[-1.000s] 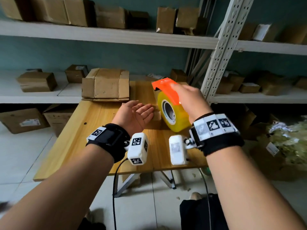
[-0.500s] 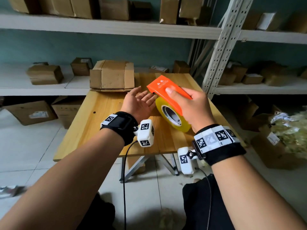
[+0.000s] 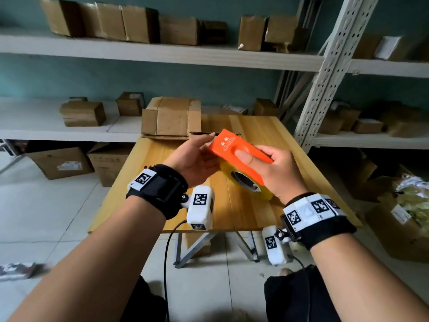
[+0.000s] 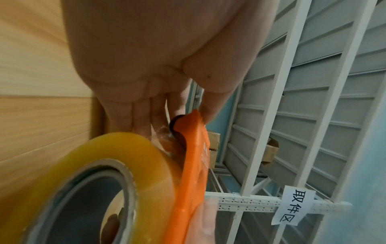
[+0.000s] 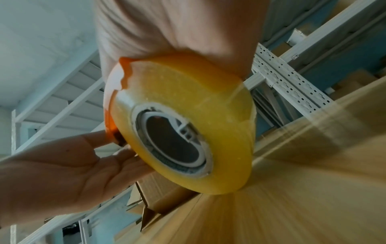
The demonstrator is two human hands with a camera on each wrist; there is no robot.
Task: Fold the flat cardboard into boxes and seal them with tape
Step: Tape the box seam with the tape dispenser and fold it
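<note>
We hold an orange tape dispenser in the air just above a wooden worktop, with a fat roll of yellowish clear tape mounted under it. Our right hand grips the dispenser from above, thumb pressed flat on its orange top and fingers curled down the far side. Our left hand comes in from the left with its palm turned up; its fingers lie nearly straight under the dispenser's front end, while the thumb rests on the front edge, so the tip sits pinched between thumb and fingers. In the left wrist view a crinkled bit of loose tape shows right at that front end. At the far edge of the worktop sits a stack of flat cardboard, well apart from our hands. Metal shelves holding small cardboard boxes run behind the worktop.
</note>
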